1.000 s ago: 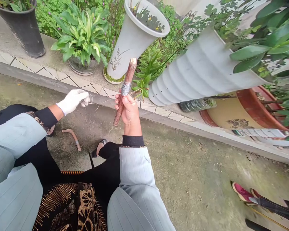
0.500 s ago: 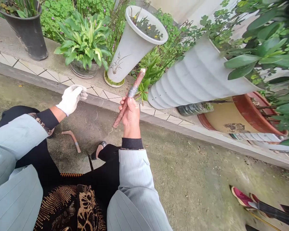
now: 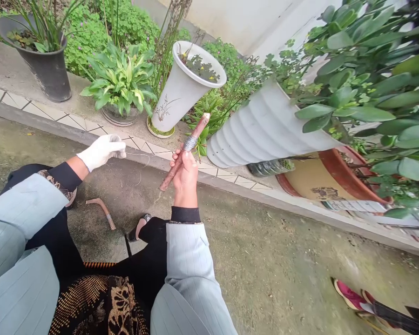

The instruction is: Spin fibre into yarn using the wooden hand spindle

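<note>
My right hand (image 3: pixel 185 170) is bare and closed round a brown wooden stick (image 3: pixel 199 126), which tilts up to the right with a pale cut end at its top. Silvery wire (image 3: pixel 189 143) is coiled tightly round the stick just above my fingers. In a white glove, my left hand (image 3: pixel 104 150) pinches a thin wire strand (image 3: pixel 139 154) that stretches across toward the stick. A loose curl of the strand hangs between the hands. Below them on the ground lies a bent stick (image 3: pixel 103 209) with a greyish band near its lower end.
A tiled ledge (image 3: pixel 57 113) crosses ahead, bearing a black pot (image 3: pixel 50 70), a leafy plant (image 3: pixel 124 81), a white vase-shaped planter (image 3: pixel 181 90), a ridged white planter (image 3: pixel 254 123) and a tan-and-red pot (image 3: pixel 310 179). Another person's red shoe (image 3: pixel 349 294) is at lower right on the concrete ground (image 3: pixel 265 260).
The view has shifted, so the planters sit lower and more to the left. My left hand has turned slightly, and the strand looks straighter. My right hand still grips the stick.
</note>
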### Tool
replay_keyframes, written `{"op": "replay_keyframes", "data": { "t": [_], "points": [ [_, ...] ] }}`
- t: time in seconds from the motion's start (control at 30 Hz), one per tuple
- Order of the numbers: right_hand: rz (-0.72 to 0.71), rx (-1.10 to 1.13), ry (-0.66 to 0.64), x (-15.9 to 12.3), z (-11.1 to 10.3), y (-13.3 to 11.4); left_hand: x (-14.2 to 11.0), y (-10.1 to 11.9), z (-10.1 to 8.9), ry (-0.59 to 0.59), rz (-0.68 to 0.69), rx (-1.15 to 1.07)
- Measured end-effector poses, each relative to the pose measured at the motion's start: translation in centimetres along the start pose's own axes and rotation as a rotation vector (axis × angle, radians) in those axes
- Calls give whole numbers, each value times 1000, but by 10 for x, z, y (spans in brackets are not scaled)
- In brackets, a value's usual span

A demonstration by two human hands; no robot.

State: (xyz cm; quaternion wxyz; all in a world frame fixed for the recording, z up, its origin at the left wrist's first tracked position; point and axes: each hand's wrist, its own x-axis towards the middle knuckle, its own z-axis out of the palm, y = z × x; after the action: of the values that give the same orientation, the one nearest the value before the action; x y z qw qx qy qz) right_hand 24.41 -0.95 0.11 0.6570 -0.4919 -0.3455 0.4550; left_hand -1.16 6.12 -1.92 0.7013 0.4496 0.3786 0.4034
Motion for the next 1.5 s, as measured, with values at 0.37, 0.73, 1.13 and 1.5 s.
{"op": "replay_keyframes", "data": {
  "t": [0.37,0.73,1.13,1.5],
  "points": [
    [28,86,-10,-1,4,-6,-6,16,-9,-350,-71,698],
    [47,283,44,3,-3,-4,-6,3,-10,-408,-162,-113],
    [40,302,210,5,-11,-3,-10,1,-4,-228,-61,-496],
    [-14,310,379,9,-30,-8,-8,4,-21,-396,-169,-8]
  ]
}}
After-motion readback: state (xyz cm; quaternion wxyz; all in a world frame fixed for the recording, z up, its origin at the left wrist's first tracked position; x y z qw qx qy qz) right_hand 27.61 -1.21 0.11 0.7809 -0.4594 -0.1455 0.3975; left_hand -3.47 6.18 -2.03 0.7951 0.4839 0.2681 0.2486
